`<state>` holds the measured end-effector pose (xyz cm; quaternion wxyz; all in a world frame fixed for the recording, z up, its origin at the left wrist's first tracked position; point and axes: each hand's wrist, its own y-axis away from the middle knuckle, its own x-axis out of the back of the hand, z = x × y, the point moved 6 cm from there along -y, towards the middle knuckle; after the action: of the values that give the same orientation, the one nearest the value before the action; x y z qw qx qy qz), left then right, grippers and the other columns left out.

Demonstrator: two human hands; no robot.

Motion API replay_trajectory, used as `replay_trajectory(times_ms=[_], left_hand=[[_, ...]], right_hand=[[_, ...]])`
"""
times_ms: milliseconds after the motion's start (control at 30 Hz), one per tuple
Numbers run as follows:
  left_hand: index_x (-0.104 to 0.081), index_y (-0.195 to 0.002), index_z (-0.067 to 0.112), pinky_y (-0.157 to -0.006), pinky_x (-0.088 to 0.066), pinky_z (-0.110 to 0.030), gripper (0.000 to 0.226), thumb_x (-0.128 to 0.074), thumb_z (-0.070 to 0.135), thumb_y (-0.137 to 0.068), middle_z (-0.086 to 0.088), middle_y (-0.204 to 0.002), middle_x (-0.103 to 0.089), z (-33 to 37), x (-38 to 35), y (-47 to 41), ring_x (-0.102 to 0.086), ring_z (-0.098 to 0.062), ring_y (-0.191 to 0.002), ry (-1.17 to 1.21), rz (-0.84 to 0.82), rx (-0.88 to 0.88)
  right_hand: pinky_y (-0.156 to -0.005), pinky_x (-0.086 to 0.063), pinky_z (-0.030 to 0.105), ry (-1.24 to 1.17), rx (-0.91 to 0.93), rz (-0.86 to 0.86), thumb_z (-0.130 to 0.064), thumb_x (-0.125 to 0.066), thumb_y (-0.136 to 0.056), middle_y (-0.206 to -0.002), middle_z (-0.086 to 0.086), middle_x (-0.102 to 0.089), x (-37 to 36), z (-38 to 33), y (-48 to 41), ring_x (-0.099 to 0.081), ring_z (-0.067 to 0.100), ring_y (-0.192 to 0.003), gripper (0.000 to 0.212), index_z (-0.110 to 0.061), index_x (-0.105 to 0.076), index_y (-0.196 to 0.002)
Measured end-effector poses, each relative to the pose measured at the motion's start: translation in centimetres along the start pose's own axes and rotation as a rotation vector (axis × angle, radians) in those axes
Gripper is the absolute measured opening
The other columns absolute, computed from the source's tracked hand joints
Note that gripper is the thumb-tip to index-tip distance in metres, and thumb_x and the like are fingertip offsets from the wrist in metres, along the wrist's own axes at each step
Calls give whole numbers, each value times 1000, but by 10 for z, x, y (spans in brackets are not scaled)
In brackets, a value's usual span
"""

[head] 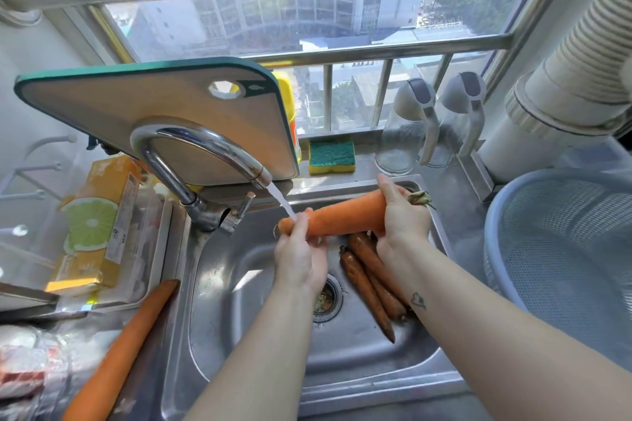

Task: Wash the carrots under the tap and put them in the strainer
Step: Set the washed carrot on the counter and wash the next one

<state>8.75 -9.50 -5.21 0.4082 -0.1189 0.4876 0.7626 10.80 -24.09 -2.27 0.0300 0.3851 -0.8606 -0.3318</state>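
While both hands (349, 236) grip one carrot (345, 218), three carrots (371, 278) in sink (260, 335); one beside it.

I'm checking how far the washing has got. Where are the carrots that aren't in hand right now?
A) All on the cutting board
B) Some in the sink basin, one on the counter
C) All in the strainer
B: several carrots lie in the sink beside the drain, one carrot rests on the counter at left, and the strainer shows none.
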Motion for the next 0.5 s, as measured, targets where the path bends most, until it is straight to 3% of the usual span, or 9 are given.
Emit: replay_trajectory(times_ms=[100, 233, 267, 400, 500], left_hand=[[-37, -119, 19, -74, -48, -32, 37, -48, -6, -94, -10, -89, -55, 4, 1, -4, -56, -16, -74, -63, 134, -126], [-43, -104, 7, -56, -47, -26, 7, -38, 10, -99, -6, -70, -54, 5, 9, -14, -55, -14, -53, -113, 341, -178], [-43, -100, 5, -51, -46, -25, 12, -34, 13, -101, -6, -65, -52, 5, 9, -16, -54, -14, -48, -65, 356, -146], [-44, -83, 10, -44, -47, -24, 21, -31, 12, -100, -5, -65, -48, 6, 0, -23, -52, -17, -53, 62, 303, 61], [-46, -77, 13, -51, -54, -28, 27, -34, 13, -101, 0, -73, -49, 4, -10, -27, -55, -16, -68, 112, 91, 211]], right_hand=[[-91, -52, 49, -11, -49, 28, -17, -80, -73, -81, 2, -60, 12, 6, 7, -59, 20, -79, 25, -18, -55, -73], [-84, -52, 47, -8, -20, 2, -9, -74, -75, -73, 3, -57, 12, 11, 20, -56, 21, -74, 20, -18, -59, -66], [-82, -52, 47, -5, 3, -16, -8, -74, -74, -71, 3, -58, 11, 11, 22, -56, 21, -74, 20, -19, -62, -62], [-70, -50, 41, -28, 88, -81, -6, -73, -71, -70, 4, -58, 8, -3, 22, -55, 21, -72, 23, -22, -66, -57], [-59, -44, 28, -96, 114, -45, -2, -70, -76, -67, 2, -54, 14, -20, 16, -50, 16, -63, 24, -19, -58, -65]])
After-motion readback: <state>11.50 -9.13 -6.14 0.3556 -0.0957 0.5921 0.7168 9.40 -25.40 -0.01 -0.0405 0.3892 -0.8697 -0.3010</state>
